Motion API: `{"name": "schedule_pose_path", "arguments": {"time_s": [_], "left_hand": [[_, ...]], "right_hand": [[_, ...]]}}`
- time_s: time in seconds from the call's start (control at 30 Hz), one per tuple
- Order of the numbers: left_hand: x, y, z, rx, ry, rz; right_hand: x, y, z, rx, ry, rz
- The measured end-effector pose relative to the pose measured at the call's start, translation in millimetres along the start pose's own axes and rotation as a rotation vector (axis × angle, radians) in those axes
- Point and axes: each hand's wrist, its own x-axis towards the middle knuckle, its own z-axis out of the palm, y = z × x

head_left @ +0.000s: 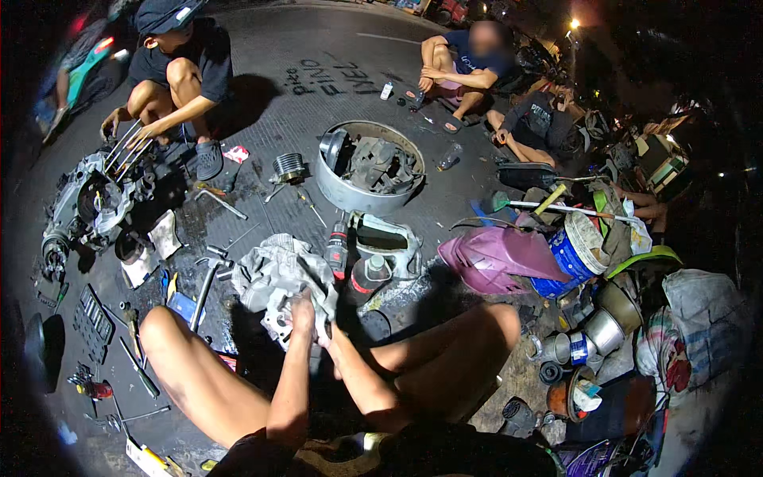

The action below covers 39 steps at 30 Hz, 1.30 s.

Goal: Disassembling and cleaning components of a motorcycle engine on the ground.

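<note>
Between my bent knees, both hands are together at a grey cast-metal engine part (276, 319) and a crumpled light-grey cloth (274, 270). My left hand (302, 314) is closed at the right side of the metal part, its fingertips partly hidden. My right hand (324, 337) sits just below and to the right, closed at the cloth's lower end, with most fingers hidden. The cloth bunches up beyond the part. Right of the cloth are a red-and-black power drill (338, 248) and a dark bottle (370, 275). A hammer (208, 278) lies to the left.
Ahead stands a round metal basin (369, 200) with dark parts inside. A person (179, 87) squats by an engine (95, 199) at far left; others sit at far right. A purple plastic panel (501, 258), blue bucket (568, 254) and metal pots (604, 330) crowd the right; tools scatter left.
</note>
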Motion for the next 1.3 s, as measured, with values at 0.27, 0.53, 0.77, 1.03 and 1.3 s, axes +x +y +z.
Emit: {"name": "schedule_pose_path", "arguments": {"time_s": [0.27, 0.53, 0.77, 1.03, 1.3], "left_hand": [[19.8, -32.0, -33.8, 0.415, 0.496, 0.349], [3.5, -34.4, -20.6, -0.053, 0.513, 0.278], [-0.2, -1.0, -29.6, -0.231, 0.603, 0.374], [10.8, 17.2, -67.0, 0.378, 0.708, 0.45], [-17.7, 34.3, -43.0, 1.131, 0.751, 0.478]], "right_hand": [[-3.9, 34.3, 31.2, -1.066, 0.206, -0.413], [-23.1, -10.3, 24.4, -0.605, 0.257, -0.697], [-33.3, -40.3, 35.0, -0.696, 0.406, -1.102], [-41.1, -42.2, 20.9, -1.156, 0.538, -1.197], [-37.4, -7.0, 46.8, -1.157, 0.375, -1.179]]}}
